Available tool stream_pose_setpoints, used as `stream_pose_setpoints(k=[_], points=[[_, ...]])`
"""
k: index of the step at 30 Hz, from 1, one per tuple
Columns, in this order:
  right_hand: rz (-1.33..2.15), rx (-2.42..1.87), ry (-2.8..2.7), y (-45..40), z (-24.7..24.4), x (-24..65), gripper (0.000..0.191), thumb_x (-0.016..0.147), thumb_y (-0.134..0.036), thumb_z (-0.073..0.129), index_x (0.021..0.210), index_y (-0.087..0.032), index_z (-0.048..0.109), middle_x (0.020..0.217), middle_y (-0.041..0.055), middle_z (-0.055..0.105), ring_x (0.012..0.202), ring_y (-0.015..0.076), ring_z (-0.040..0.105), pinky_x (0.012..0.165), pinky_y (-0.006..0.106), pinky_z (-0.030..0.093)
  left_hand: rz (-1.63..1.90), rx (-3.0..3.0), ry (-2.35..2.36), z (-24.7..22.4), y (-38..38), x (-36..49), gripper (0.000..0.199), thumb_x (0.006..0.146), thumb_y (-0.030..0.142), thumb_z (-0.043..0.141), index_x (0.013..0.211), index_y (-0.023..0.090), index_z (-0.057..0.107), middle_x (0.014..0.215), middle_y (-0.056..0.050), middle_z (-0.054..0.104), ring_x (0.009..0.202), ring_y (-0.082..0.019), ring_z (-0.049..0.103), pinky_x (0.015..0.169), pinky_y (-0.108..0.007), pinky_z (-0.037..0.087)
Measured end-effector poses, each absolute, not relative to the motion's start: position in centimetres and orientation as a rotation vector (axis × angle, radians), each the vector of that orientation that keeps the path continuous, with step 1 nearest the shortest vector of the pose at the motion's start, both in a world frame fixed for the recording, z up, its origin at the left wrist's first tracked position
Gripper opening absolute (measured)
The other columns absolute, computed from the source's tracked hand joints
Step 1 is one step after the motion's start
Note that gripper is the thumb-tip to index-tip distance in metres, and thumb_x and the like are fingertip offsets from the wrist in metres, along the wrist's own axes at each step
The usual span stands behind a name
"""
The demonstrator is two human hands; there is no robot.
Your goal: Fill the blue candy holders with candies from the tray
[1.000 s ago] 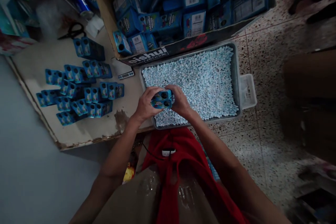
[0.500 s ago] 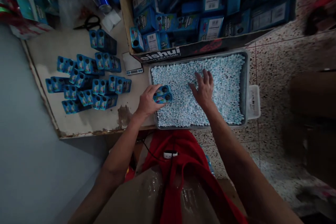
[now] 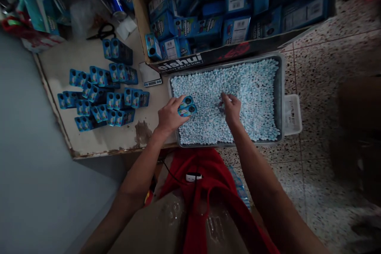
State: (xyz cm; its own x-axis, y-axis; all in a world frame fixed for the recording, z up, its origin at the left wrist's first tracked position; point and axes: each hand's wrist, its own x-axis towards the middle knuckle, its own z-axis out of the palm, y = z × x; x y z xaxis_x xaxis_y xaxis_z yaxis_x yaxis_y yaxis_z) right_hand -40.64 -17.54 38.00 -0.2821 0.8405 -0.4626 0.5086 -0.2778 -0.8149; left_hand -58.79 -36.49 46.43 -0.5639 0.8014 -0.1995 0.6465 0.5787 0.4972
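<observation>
Holds two blue candy boxes (image 3: 187, 106) in the left hand (image 3: 169, 116) over a gray tray (image 3: 281, 99) of pale-blue candies (image 3: 256, 103), with the right hand (image 3: 232, 108) curled over them. Has similar boxes (image 3: 94, 94) clustered on the worktop (image 3: 119, 141) beside a digital scale (image 3: 150, 74).

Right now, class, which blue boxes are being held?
The pair in the left hand, over the tray; others sit on the table or in the carton.

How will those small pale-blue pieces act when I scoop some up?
The pieces look small and rounded, so each is probably light and may roll. They lie loose in the tray, so neighbours will likely slide into any gap. As they reach its walls, a hard push might spill some.
</observation>
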Motion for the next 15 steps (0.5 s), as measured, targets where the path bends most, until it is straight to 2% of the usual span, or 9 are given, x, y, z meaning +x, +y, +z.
stream_pose_setpoints(k=[2,3,5,6,9,12,15], points=[[1.782,-1.615,-1.383,-17.6,39.0,-40.6,0.045,0.09,-0.062,0.06,0.092,-0.019,0.072,0.086,0.0051,0.074,0.077,0.0188,0.069,0.062,0.027,0.048,0.466,1.14,2.444,47.0,-36.1,-58.7,0.086,0.067,0.029,0.097,0.147,0.032,0.065,0.128,-0.007,0.073,0.115,-0.034,0.072,0.092,-0.037,0.062],[1.803,-1.562,-1.355,-17.7,39.7,-40.3,0.044,0.09,-0.06,0.06,0.096,-0.019,0.073,0.095,0.0067,0.076,0.085,0.0197,0.072,0.066,0.028,0.051,0.475,1.114,2.464,47.2,-36.2,-58.7,0.086,0.066,0.03,0.098,0.146,0.031,0.065,0.128,-0.007,0.073,0.115,-0.034,0.072,0.092,-0.038,0.062],[1.717,-1.46,-1.472,-18.1,41.1,-39.4,0.043,0.09,-0.057,0.062,0.101,-0.018,0.077,0.11,0.01,0.079,0.103,0.0231,0.074,0.084,0.036,0.058,0.574,1.022,2.508,47.5,-37.2,-58.5,0.086,0.065,0.032,0.1,0.144,0.03,0.066,0.128,-0.008,0.073,0.116,-0.033,0.072,0.097,-0.039,0.061],[1.647,-1.419,-1.595,-18.3,41.7,-38.7,0.044,0.09,-0.057,0.063,0.102,-0.018,0.08,0.114,0.0114,0.08,0.112,0.0253,0.073,0.097,0.041,0.057,0.648,0.96,2.533,47.6,-38.3,-58.3,0.086,0.064,0.034,0.1,0.143,0.029,0.066,0.128,-0.008,0.073,0.117,-0.033,0.072,0.099,-0.04,0.061],[1.48,-1.311,-2.033,-18.5,42.4,-35.7,0.044,0.088,-0.061,0.071,0.101,-0.021,0.084,0.129,0.0148,0.079,0.128,0.032,0.069,0.119,0.055,0.046,0.813,0.695,2.702,47.8,-43.7,-57.7,0.081,0.064,0.038,0.101,0.138,0.027,0.068,0.127,-0.011,0.074,0.119,-0.034,0.072,0.106,-0.044,0.059],[1.204,-1.192,-2.458,-18.0,41.4,-33.2,0.058,0.088,-0.075,0.063,0.095,-0.022,0.085,0.134,0.0193,0.076,0.131,0.0397,0.066,0.117,0.066,0.044,0.811,0.267,2.987,48.2,-51.5,-57.8,0.077,0.065,0.045,0.098,0.133,0.023,0.069,0.125,-0.015,0.074,0.119,-0.037,0.072,0.109,-0.053,0.057],[1.025,-1.165,-2.572,-17.5,40.8,-32.5,0.064,0.09,-0.08,0.057,0.098,-0.023,0.085,0.141,0.022,0.071,0.13,0.0417,0.066,0.116,0.068,0.044,0.848,-0.245,3.146,49.5,-60.1,-59.6,0.08,0.067,0.057,0.092,0.132,0.019,0.063,0.123,-0.017,0.073,0.123,-0.042,0.07,0.112,-0.064,0.053]])
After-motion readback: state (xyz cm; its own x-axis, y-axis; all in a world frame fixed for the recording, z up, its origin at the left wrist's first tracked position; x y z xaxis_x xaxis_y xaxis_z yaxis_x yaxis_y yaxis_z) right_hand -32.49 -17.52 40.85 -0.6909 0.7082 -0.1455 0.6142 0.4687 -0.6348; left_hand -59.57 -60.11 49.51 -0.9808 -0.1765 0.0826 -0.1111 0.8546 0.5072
